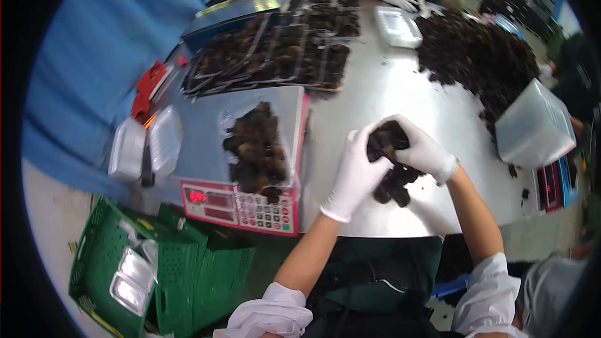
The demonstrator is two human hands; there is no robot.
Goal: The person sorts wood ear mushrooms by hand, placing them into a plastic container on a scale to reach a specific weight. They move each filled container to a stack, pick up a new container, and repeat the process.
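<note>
A dark brown clump [389, 140] is held just above the metal table [341, 119], between the person's two white-gloved hands. The left hand [362, 166] grips it from the left and the right hand [427, 151] from the right, the fingers of both curled in narrowly around it; the fingertips are partly hidden by the clump. Just below, a small pile of similar dark pieces [394, 192] lies on the table near its front edge, with a few crumbs beside it

To the left stands a scale [269, 214] with a pink-red front, a keypad and a lit red display whose digits are too blurred to read. On its platform sits a clear tray [226, 126] heaped with dark pieces [253, 147]. Further left are two clear containers [127, 149] near a red item [145, 91]; beyond the scale, filled trays [282, 53] are packed close together

On the far right side of the table spreads a large dark heap [479, 53], with an empty-looking clear tray [399, 27] at its left edge and a tilted stack of clear containers [535, 126] at its near end. Behind, a co-worker's gloved hands [404, 1] rest near the table's far end. Green crates [178, 269] stand below, at the lower left
</note>
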